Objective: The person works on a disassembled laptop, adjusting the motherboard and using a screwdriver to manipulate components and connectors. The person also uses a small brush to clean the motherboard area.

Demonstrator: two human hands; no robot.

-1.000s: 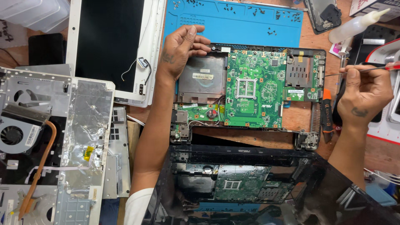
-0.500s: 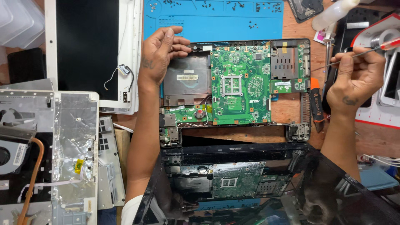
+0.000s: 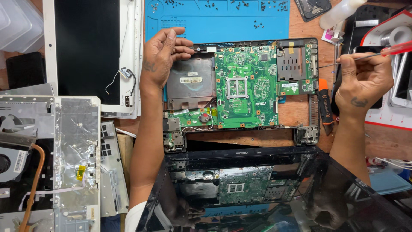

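Observation:
An opened laptop base lies in the middle of the bench with its green motherboard bare. My left hand rests on the base's top left corner, fingers curled over the black frame beside the grey drive bay. My right hand is to the right of the base and grips a thin screwdriver with a red handle; its shaft points left toward the board's right edge. The laptop's glossy black screen lies folded toward me and mirrors the board.
A blue work mat with several loose screws lies beyond the base. A white laptop lid with a dark panel sits at the left, a silver chassis with a fan and copper pipe below it. An orange-handled tool lies right of the base.
The view has shifted so the bench sits further left and lower in frame. My right hand has dropped slightly with the screwdriver. My left hand stays on the base's corner.

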